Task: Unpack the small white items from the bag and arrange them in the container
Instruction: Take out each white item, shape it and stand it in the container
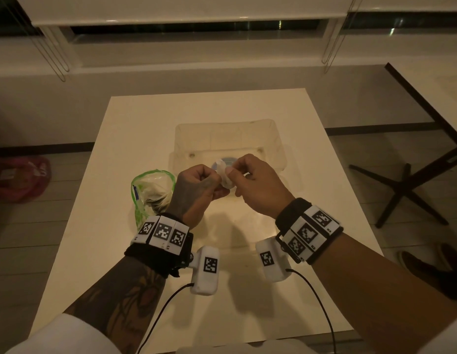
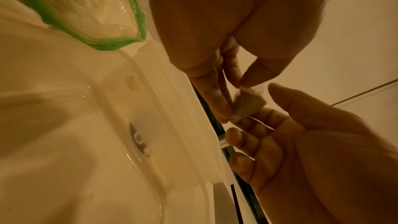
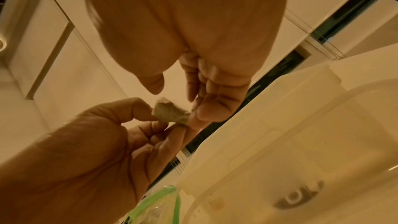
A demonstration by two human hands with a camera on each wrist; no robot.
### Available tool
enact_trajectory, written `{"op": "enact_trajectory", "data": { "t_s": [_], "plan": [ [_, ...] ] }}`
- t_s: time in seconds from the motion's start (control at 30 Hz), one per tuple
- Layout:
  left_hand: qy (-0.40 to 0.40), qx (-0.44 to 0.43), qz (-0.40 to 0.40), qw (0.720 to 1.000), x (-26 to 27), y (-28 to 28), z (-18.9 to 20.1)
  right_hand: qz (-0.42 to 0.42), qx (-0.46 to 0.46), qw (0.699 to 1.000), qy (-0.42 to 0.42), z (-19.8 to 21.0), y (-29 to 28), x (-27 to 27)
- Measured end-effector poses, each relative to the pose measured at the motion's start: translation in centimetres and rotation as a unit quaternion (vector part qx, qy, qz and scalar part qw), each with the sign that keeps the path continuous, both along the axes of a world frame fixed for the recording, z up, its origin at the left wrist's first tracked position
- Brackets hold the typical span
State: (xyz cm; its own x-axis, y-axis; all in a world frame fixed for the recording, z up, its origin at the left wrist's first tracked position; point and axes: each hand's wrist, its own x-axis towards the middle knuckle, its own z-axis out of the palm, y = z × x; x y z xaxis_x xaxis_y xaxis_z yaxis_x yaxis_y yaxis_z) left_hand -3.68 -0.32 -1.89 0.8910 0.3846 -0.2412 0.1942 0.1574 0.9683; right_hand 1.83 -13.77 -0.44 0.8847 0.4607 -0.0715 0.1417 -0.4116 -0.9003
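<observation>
Both hands meet above the near edge of a clear plastic container point(image 1: 270, 131) on the white table. Between them is a small white wrapped item point(image 1: 225, 178) point(image 2: 247, 106) point(image 3: 170, 112). My left hand point(image 1: 217, 186) point(image 2: 237, 98) point(image 3: 159, 120) pinches it between thumb and fingers. From the other side, my right hand point(image 1: 235, 177) point(image 2: 258, 113) point(image 3: 178, 101) grips it with its thumb on top. A clear bag with a green zip edge point(image 1: 150, 192) point(image 2: 137, 16) point(image 3: 159, 198) lies open to the left, with more white items inside. Inside the container only a round mark point(image 1: 228, 159) shows on the floor.
The white table point(image 1: 125, 264) ends close behind the container. A black table leg base point(image 1: 406, 190) stands on the floor to the right, and a pink bag point(image 1: 20, 177) lies on the floor to the left. Wrist camera cables trail over the near table.
</observation>
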Motion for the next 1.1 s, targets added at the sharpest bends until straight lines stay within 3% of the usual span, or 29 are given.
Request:
{"op": "enact_trajectory", "data": {
  "t_s": [0.17, 0.57, 1.1],
  "plan": [
    [-0.002, -0.007, -0.021, 1.0, 0.2, 0.2, -0.2, 0.033, -0.021, 0.999, 0.008, -0.3, -0.1, 0.5],
    [0.013, 0.018, -0.01, 1.0, 0.5, 0.4, -0.7, -0.007, 0.003, 1.0, -0.008, -0.3, -0.7, 1.0],
    [-0.005, 0.082, -0.068, 0.994, 0.4, 0.2, 0.4, 0.019, 0.1, 0.986, 0.135, 0.4, -1.3, 0.7]
  ]
}}
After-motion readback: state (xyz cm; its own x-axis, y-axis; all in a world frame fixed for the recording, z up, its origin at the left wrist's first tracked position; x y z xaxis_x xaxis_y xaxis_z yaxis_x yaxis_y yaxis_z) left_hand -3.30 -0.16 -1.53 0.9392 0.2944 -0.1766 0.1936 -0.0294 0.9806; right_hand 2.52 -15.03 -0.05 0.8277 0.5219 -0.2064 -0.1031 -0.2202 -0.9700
